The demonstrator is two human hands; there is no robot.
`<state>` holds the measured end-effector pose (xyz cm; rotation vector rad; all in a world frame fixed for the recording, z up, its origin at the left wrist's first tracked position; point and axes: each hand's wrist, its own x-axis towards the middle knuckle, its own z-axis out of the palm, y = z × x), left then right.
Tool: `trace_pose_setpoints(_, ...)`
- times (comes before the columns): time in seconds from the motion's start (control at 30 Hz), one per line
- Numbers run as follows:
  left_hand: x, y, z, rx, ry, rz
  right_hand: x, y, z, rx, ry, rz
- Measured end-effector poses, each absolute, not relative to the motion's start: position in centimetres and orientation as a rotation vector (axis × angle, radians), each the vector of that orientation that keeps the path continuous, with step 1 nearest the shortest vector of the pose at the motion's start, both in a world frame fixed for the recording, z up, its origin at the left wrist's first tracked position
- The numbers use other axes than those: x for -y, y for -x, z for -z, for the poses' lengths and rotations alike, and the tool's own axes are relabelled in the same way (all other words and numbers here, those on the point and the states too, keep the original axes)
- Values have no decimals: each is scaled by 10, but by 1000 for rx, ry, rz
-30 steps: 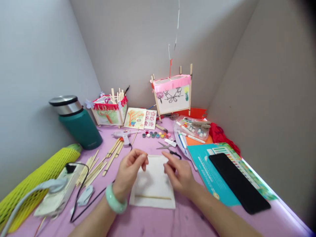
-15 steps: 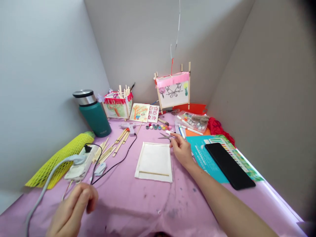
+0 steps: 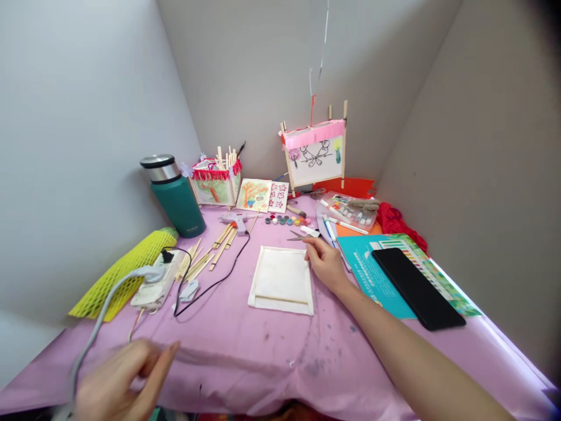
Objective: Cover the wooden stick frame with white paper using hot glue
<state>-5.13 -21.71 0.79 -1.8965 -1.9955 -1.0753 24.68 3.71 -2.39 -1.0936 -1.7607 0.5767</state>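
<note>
A white paper panel on a thin wooden stick frame [image 3: 281,279] lies on the pink-covered table [image 3: 228,356]. Just to its right, my right hand [image 3: 326,264] rests with its fingertips close to a pair of scissors [image 3: 298,236], holding nothing I can see. My left hand [image 3: 123,374] is blurred at the table's front edge, below a white power strip [image 3: 155,282] and beside its grey cable [image 3: 94,318]. Its fingers are slightly apart, and nothing shows in them.
Loose wooden sticks [image 3: 210,257], a hot glue gun [image 3: 234,221] with a black cord [image 3: 223,275], paint pots [image 3: 287,220] and a green flask [image 3: 174,196] stand beyond the panel. To the right lie a teal booklet [image 3: 366,269], a black tablet [image 3: 418,287] and a bag of paints [image 3: 350,210].
My left hand has left the panel and moved to the lower left, near the table's edge. My right hand has shifted beside the scissors, and the view has tilted slightly.
</note>
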Motion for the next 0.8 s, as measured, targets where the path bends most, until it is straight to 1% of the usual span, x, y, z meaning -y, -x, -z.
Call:
trace_pose_setpoints(0.03, 203, 40, -17, 1947, 1972, 1060, -36, -246, 25, 1782, 1086, -573)
trace_pose_setpoints(0.13, 140, 8, -44, 2040, 2040, 952, -34, -245, 25, 1839, 1057, -562)
trace_pose_setpoints(0.17, 114, 0, -52, 2130, 2052, 817, -34, -245, 25, 1853, 1047, -558)
trace_pose_setpoints(0.2, 87, -6, -58, 2270, 2021, 590, -33, -245, 25, 1867, 1037, -557)
trace_pose_setpoints(0.23, 59, -10, -62, 2322, 1976, 512, -33, -245, 25, 1880, 1026, -557)
trace_pose_setpoints(0.33, -15, -14, -60, 2459, 1815, 371, -35, -246, 24, 1913, 1002, -564)
trace_pose_setpoints(0.43, -64, -10, -47, 2603, 1719, 236, -38, -247, 24, 1928, 997, -569)
trace_pose_setpoints(0.6, -88, -2, -36, 2719, 1688, 111, -41, -247, 25, 1938, 1004, -580)
trace_pose_setpoints(0.7, -83, 0, -45, 2726, 1672, 125, -41, -248, 25, 1944, 1001, -602)
trace_pose_setpoints(0.8, -63, -4, -63, 2687, 1623, 219, -41, -249, 25, 1932, 1000, -621)
